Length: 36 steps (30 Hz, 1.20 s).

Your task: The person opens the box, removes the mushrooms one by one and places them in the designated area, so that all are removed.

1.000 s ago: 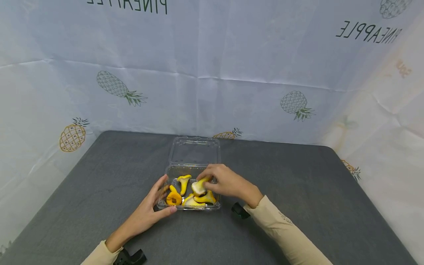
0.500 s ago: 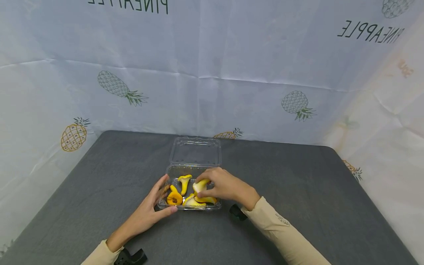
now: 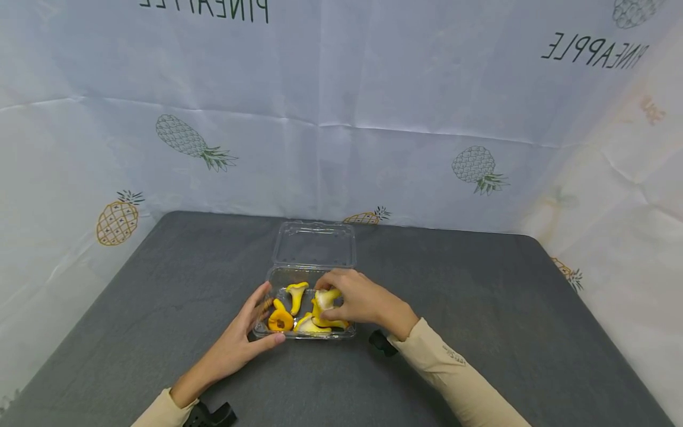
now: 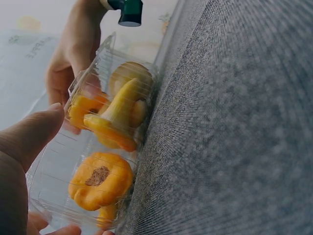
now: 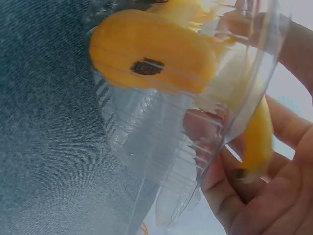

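My right hand (image 3: 360, 295) pinches a yellow chanterelle (image 3: 326, 298) over the right side of a clear plastic container (image 3: 320, 335). In the right wrist view the chanterelle's stem (image 5: 257, 137) shows between thumb and fingers. My left hand (image 3: 240, 344) holds the container at its left front corner, thumb along the front rim and fingers on the left wall. Inside lie several more chanterelles: one stem-down at the back (image 3: 296, 296), an orange cap with a dark centre (image 3: 280, 319) at the front left, and a pale one (image 3: 310, 324) beside it. Fingers partly hide those at front right.
The container's hinged lid (image 3: 315, 243) lies folded back toward the table's far edge. The dark grey table (image 3: 453, 284) extends on both sides. A pineapple-print cloth (image 3: 341, 166) hangs behind it. Black wrist devices (image 3: 210, 414) sit on both arms.
My right hand has shifted slightly left and turned the pinched chanterelle, so its stem now points right. The left hand and container stay in place.
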{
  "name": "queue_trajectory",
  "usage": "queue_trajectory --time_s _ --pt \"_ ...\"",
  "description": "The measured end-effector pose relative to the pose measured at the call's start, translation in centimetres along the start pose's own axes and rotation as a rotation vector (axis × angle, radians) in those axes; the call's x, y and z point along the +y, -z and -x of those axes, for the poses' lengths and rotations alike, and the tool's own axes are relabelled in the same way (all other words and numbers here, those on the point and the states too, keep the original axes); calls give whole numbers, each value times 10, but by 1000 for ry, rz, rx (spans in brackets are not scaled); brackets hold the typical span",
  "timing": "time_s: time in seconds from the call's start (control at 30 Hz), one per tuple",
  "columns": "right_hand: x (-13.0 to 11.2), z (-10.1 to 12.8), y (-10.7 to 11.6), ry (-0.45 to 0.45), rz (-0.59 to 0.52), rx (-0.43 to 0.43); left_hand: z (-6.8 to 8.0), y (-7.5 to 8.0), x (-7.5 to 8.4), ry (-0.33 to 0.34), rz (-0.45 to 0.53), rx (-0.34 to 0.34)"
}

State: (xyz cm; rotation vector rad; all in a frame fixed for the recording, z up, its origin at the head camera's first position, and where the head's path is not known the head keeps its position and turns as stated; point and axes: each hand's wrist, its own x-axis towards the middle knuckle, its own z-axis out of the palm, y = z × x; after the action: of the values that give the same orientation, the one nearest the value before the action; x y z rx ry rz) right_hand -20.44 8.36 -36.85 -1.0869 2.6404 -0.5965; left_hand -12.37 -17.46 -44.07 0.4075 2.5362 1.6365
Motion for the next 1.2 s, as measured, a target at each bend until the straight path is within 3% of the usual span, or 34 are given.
queue_trajectory --time_s 0.2,0.87,1.2 --pt "2 3 0 -10 -28 49 1 -1 1 -11 -17 4" --pt "4 3 -2 -7 -73 62 1 -9 1 -89 20 69" --pt "6 9 2 3 -154 115 2 -10 2 -39 13 55"
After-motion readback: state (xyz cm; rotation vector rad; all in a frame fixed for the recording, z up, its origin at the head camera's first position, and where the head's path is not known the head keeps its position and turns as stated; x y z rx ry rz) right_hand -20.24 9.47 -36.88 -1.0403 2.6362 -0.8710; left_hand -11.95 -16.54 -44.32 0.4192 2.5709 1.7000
